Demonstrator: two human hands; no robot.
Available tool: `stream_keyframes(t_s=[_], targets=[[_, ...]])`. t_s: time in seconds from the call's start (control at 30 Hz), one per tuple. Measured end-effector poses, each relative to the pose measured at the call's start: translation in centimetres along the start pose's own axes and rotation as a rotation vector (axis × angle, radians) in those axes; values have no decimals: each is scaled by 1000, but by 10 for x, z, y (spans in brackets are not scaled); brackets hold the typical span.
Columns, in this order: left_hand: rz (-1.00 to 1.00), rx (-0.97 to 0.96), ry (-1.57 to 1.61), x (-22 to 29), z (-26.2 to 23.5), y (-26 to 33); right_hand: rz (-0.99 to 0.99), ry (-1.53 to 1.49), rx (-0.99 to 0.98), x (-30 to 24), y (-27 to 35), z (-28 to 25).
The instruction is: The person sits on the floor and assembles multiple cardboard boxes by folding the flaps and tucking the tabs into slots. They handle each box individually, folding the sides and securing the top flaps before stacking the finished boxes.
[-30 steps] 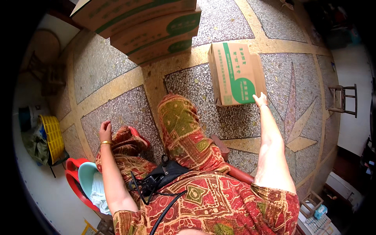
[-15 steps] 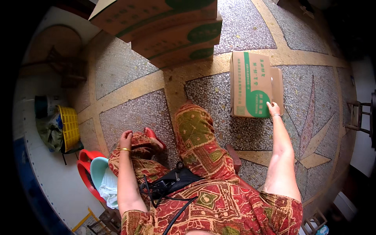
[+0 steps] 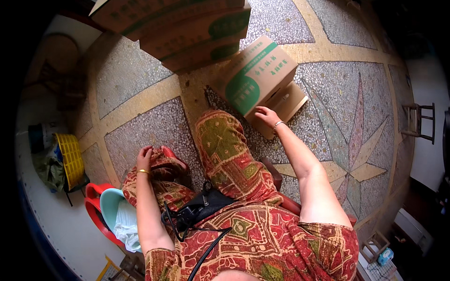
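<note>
Guide the box (image 3: 262, 75), between twelve and one o'clock, by its near edge with your right hand (image 3: 268, 117), whose grip I cannot tell, and bring your relaxed, empty left hand (image 3: 144, 158) over to steady its left side.

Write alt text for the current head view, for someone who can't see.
A person's right hand is at an open-flapped cardboard box with green print, their left hand near patterned trousers; stacked cartons stand on the terrazzo floor.
</note>
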State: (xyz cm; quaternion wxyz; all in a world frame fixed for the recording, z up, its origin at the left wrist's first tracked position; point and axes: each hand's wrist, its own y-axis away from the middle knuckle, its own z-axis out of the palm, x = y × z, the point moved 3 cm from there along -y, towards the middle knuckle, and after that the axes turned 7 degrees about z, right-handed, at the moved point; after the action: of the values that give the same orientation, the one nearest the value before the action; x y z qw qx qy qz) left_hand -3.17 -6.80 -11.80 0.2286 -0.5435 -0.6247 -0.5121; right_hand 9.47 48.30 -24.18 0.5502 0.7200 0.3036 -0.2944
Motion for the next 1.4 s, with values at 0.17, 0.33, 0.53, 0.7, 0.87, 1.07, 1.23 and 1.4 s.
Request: stream_keyframes(t_s=[0.17, 0.33, 0.53, 0.7, 0.87, 1.07, 1.23, 1.4], targets=[[-94, 21, 65, 12, 4, 5, 289, 162, 175, 64, 5, 4], [-161, 1, 53, 1, 9, 0, 573, 246, 361, 201, 25, -9], [-283, -12, 18, -22, -8, -4, 845, -174, 279, 222, 40, 20], [-285, -4, -52, -11, -5, -5, 883, -367, 230, 178, 33, 22], [-123, -40, -128, -11, -1, -8, 903, -514, 239, 185, 22, 26], [-307, -53, -104, -19, 1, -13, 861, -658, 348, 167, 22, 34], [-259, -28, -49, -28, -8, -8, 822, -850, 326, 148, 30, 36], [-283, -84, -86, -17, 19, -22, 502, -714, 563, 161, 31, -5]])
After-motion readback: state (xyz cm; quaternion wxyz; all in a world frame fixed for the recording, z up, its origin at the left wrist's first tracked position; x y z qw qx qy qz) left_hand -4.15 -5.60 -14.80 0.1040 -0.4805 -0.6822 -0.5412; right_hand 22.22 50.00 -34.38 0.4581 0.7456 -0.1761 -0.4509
